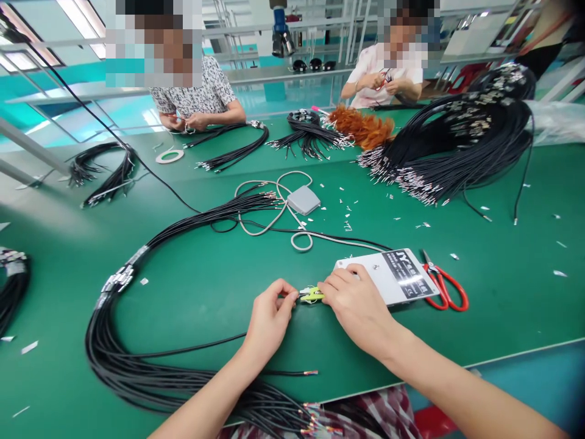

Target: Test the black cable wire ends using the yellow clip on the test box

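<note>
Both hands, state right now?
Left hand: closed, pinching a black cable.
Right hand: curled at the yellow-green piece; whether it grips can't be told.

Has a bare left hand and right hand, slim bare forearms tapering toward the wrists; wears checked cloth in maroon and white (only partly visible, folded).

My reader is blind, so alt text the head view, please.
A person's left hand pinches a thin black cable beside a small lime-green piece; the right hand rests against a flat white box. Red-handled scissors and bundled black cables lie on a green tabletop.
</note>
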Action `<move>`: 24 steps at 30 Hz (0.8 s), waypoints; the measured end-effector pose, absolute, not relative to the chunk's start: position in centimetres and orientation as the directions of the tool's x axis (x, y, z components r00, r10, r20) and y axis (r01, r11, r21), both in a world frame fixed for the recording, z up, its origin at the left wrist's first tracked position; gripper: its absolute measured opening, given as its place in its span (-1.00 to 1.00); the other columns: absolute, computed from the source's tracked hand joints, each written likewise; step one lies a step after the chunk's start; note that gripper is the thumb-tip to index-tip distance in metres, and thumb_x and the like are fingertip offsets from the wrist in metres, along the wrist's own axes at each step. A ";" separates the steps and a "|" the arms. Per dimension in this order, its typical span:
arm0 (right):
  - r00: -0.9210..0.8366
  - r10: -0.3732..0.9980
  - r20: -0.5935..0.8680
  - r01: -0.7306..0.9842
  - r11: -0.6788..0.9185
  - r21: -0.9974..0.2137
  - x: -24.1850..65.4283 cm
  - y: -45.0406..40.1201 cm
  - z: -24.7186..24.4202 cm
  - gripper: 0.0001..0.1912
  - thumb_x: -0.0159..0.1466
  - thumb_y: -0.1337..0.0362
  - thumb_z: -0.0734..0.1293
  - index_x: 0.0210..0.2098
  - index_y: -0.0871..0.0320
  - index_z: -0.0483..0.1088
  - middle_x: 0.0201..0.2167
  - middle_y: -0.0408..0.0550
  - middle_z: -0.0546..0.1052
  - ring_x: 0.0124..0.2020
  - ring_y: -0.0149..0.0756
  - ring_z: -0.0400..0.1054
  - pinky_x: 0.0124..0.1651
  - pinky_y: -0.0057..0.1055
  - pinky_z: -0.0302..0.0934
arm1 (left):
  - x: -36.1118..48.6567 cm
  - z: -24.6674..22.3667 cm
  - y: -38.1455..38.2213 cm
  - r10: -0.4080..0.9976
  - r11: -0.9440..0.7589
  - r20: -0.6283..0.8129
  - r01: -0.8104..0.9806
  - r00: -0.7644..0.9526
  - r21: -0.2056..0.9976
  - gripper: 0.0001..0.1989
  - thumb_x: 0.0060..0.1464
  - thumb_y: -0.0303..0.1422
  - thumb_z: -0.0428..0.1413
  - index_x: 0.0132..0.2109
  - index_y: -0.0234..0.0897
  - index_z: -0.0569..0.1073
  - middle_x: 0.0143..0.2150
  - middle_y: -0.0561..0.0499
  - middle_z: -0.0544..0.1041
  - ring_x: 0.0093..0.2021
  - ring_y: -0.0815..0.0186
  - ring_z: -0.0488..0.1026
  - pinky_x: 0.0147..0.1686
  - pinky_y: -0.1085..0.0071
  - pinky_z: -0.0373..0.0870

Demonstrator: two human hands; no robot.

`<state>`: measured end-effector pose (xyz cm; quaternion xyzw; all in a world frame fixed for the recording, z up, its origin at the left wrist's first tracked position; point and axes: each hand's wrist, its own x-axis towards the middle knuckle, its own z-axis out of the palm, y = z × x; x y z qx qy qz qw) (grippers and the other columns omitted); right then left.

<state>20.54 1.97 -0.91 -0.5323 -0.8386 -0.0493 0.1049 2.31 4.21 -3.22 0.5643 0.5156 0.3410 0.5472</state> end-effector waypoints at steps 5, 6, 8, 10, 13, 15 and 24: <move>-0.410 0.887 0.211 0.904 0.426 -0.034 20.3 2.2 -0.4 -0.93 0.27 0.46 0.36 -0.30 0.18 0.45 -0.34 -0.08 0.58 -0.21 -0.21 0.39 -0.08 -0.16 0.00 | 2.4 -3.4 4.4 0.949 0.119 -0.182 0.242 0.258 0.963 -0.80 0.11 -0.23 0.08 -0.39 -0.25 0.33 -0.56 0.18 0.26 -0.62 0.46 0.10 -0.63 0.55 -0.01; -0.416 0.883 0.219 0.900 0.434 -0.040 20.5 2.1 -0.2 -0.94 0.27 0.43 0.38 -0.26 0.19 0.45 -0.28 -0.06 0.60 -0.17 -0.19 0.40 -0.05 -0.14 0.00 | 2.4 -3.4 4.4 0.948 0.116 -0.182 0.251 0.262 0.961 -0.80 0.11 -0.23 0.08 -0.38 -0.25 0.33 -0.55 0.18 0.27 -0.62 0.46 0.11 -0.63 0.55 0.00; -0.424 0.862 0.279 0.884 0.461 -0.079 21.3 1.5 0.2 -0.84 0.28 0.36 0.38 -0.13 0.19 0.44 -0.12 -0.02 0.60 -0.05 -0.16 0.40 0.01 -0.12 0.02 | 2.3 -3.4 4.5 0.946 0.108 -0.181 0.266 0.269 0.958 -0.80 0.12 -0.23 0.07 -0.38 -0.26 0.33 -0.55 0.17 0.26 -0.61 0.46 0.10 -0.63 0.55 0.00; -0.375 0.834 0.404 0.874 0.463 -0.144 22.8 0.4 0.3 -0.77 0.33 0.34 0.33 -0.01 0.17 0.40 0.00 -0.01 0.57 0.05 -0.16 0.38 0.05 -0.14 0.05 | 2.2 -3.4 4.5 0.945 0.100 -0.178 0.275 0.275 0.956 -0.80 0.12 -0.23 0.06 -0.38 -0.26 0.34 -0.55 0.18 0.24 -0.61 0.45 0.09 -0.63 0.55 0.00; -0.161 0.779 0.606 0.892 0.377 -0.249 25.2 -2.4 -0.3 -0.80 0.35 0.42 0.27 -0.05 0.13 0.40 -0.01 -0.01 0.58 0.05 -0.18 0.38 0.06 -0.18 0.12 | 2.1 -3.4 4.5 0.943 0.092 -0.173 0.275 0.285 0.957 -0.79 0.11 -0.23 0.07 -0.39 -0.27 0.36 -0.56 0.18 0.24 -0.61 0.45 0.10 -0.63 0.55 0.00; -0.057 0.750 0.659 0.895 0.331 -0.300 26.1 -4.2 -1.2 -0.81 0.33 0.47 0.27 -0.10 0.14 0.39 -0.03 0.03 0.59 0.06 -0.15 0.38 0.06 -0.16 0.14 | 2.1 -3.5 4.6 0.941 0.089 -0.170 0.272 0.291 0.958 -0.79 0.09 -0.22 0.07 -0.39 -0.27 0.37 -0.56 0.17 0.25 -0.61 0.45 0.10 -0.63 0.55 0.00; -0.049 0.717 0.695 0.924 0.297 -0.241 24.8 -5.4 -3.8 -0.79 0.30 0.55 0.28 -0.23 0.11 0.38 -0.14 -0.04 0.65 -0.03 -0.13 0.43 0.04 -0.10 0.08 | 1.3 -2.9 4.6 0.953 0.054 -0.145 0.321 0.267 0.946 -0.82 0.07 -0.27 0.08 -0.42 -0.26 0.38 -0.58 0.16 0.27 -0.60 0.44 0.16 -0.64 0.56 0.05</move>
